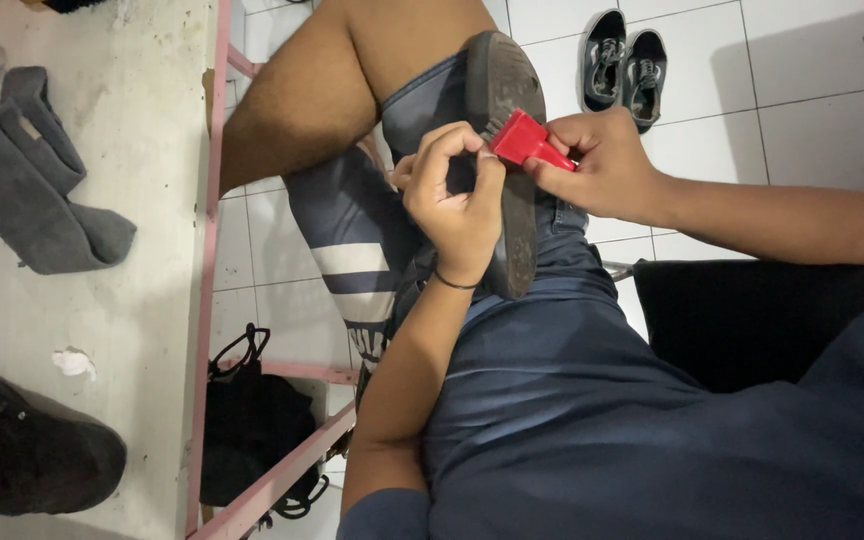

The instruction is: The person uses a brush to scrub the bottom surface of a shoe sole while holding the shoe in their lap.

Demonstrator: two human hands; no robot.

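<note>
- Left hand (457, 205) is curling around the dark shoe (508, 150), fingers gripping its edge.
- Right hand (602, 165) is pinching the red brush (529, 141) against the sole.

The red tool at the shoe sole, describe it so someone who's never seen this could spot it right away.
Start at the dark shoe held over the person's lap. The red tool is pressed against its worn sole, gripped by the right hand while the left hand steadies the shoe. It is the only bright red thing here.
</note>
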